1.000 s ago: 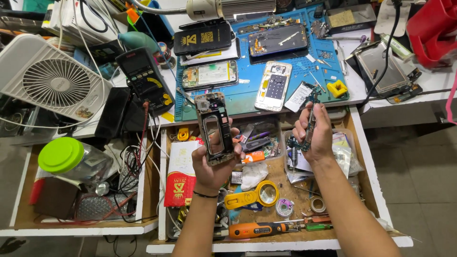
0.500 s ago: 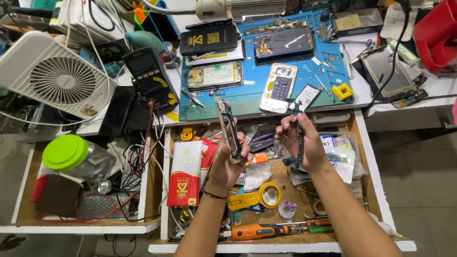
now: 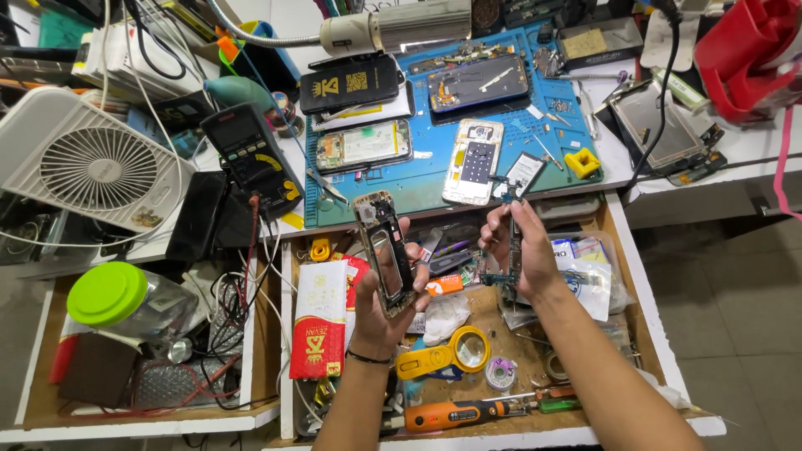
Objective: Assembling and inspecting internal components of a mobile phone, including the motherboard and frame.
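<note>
My left hand (image 3: 380,305) grips a bare phone frame (image 3: 384,250), held upright and tilted over an open drawer (image 3: 643,292). A little to the right, my right hand (image 3: 526,255) holds a thin green circuit board (image 3: 511,242) edge-on, its top near the bench edge. The two parts are apart, about a hand's width between them. Beyond them, on the blue work mat (image 3: 422,179), lie a white phone back (image 3: 474,160), an opened phone (image 3: 363,144) and a dark phone (image 3: 478,82).
The drawer holds a yellow magnifier (image 3: 455,351), an orange screwdriver (image 3: 455,412), a red packet (image 3: 319,317) and tape rolls. A multimeter (image 3: 251,154), a white fan (image 3: 92,167) and a green-lidded jar (image 3: 117,296) stand at the left. A lamp (image 3: 393,25) hangs over the mat.
Both hands have kept their parts and shifted slightly. The frame has turned to show its face, and the board has swung edge-on and come nearer the frame.
</note>
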